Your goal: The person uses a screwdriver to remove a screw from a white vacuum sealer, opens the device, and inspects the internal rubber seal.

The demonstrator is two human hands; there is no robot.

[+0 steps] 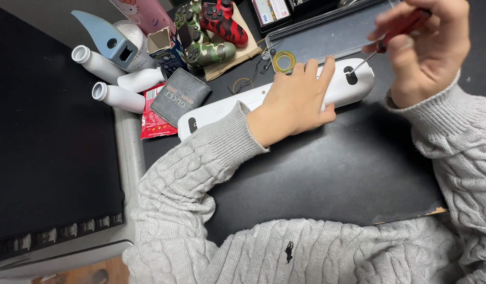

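The left hand [295, 100] lies flat with fingers spread on a long white plastic bar [337, 87] that rests across a black mat [327, 173], pressing it down. The right hand [427, 47] has its fingers pinched shut around a thin screwdriver [366, 60], whose tip sits in a dark hole near the bar's right end. Just behind the bar lie a yellow rubber band [284, 60] and a clear tray [327, 37]. Off to the left stand white tubes [119, 97], a dark wallet [179, 97] and camouflage game controllers [208, 29]
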